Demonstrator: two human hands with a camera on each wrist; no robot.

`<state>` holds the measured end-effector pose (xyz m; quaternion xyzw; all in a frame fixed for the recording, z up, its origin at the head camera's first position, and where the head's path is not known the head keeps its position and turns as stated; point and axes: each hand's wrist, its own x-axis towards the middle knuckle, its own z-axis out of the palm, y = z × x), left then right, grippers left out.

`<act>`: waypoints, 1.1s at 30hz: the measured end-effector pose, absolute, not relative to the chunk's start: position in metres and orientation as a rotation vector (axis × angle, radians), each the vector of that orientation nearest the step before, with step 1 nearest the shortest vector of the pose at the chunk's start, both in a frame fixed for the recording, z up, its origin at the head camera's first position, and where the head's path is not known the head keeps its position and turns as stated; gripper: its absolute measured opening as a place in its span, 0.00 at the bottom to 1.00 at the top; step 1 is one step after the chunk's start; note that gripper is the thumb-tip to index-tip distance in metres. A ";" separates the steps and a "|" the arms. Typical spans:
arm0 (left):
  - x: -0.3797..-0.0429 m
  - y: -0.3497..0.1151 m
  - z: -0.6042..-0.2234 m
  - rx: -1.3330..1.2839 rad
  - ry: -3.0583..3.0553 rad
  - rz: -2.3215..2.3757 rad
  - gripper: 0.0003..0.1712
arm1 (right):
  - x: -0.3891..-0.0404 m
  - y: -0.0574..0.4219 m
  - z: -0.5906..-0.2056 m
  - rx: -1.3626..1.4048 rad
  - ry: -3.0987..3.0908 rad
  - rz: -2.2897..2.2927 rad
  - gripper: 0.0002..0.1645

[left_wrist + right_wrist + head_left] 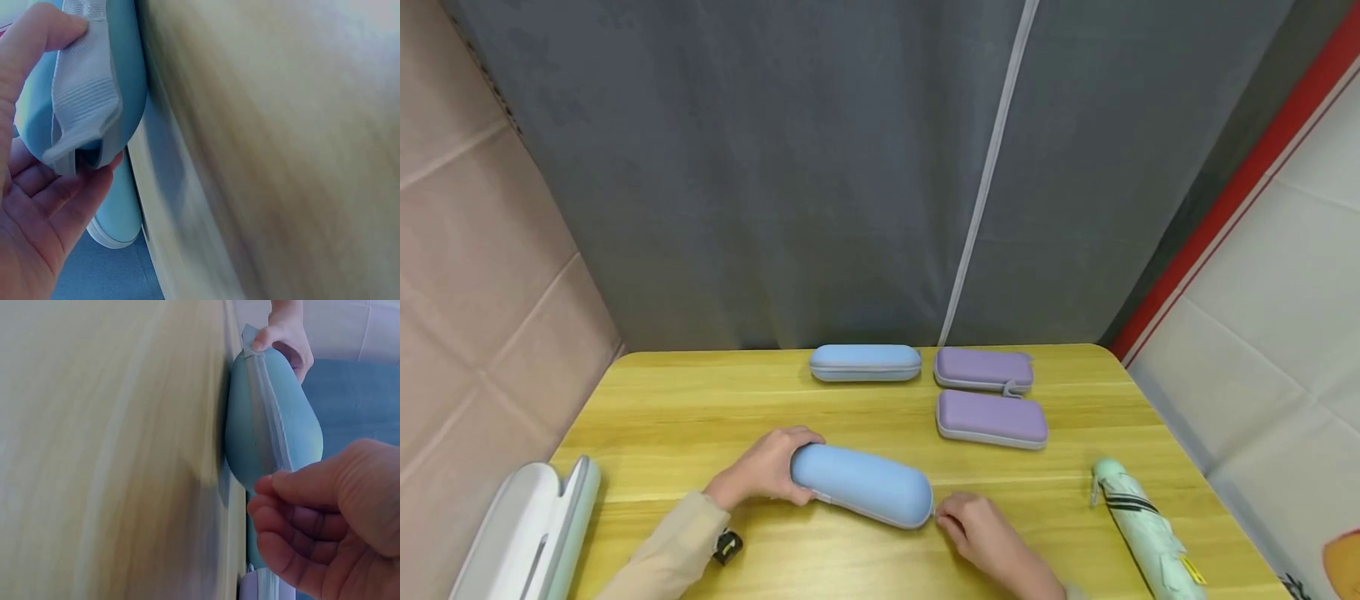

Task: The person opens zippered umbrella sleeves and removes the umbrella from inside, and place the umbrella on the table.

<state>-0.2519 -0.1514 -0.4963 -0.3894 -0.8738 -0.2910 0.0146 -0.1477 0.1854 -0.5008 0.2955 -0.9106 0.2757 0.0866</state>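
Observation:
A light blue zippered case (pixel 865 483) lies near the middle of the table. My left hand (pixel 769 468) grips its left end; in the left wrist view the thumb presses the grey fabric strap (pixel 87 94) and the fingers curl beneath. At the other end, my right hand (pixel 977 533) has thumb and forefinger pinched together on the zipper's end. In the right wrist view the grey zipper (pixel 269 412) runs along the case up to those fingertips, and looks closed. The zipper pull itself is hidden by the fingers.
Behind lie another blue case (pixel 865 363) and two purple cases, one farther back (pixel 983 368) and one nearer (pixel 992 418). A mint folded umbrella (pixel 1142 529) is at right, a white and mint device (pixel 523 533) at left. A small black object (pixel 727 547) sits by the left wrist.

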 end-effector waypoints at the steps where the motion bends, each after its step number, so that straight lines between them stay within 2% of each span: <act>1: -0.251 -0.151 -0.496 -1.210 -2.712 -0.907 0.35 | -0.147 0.185 -0.500 0.873 -2.721 0.822 0.05; 19: -0.246 -0.148 -0.500 -1.165 -2.665 -0.873 0.33 | -0.147 0.184 -0.504 1.044 -2.541 0.817 0.07; 33: -0.238 -0.146 -0.500 -1.090 -2.665 -0.830 0.34 | -0.146 0.183 -0.512 1.023 -2.505 0.848 0.06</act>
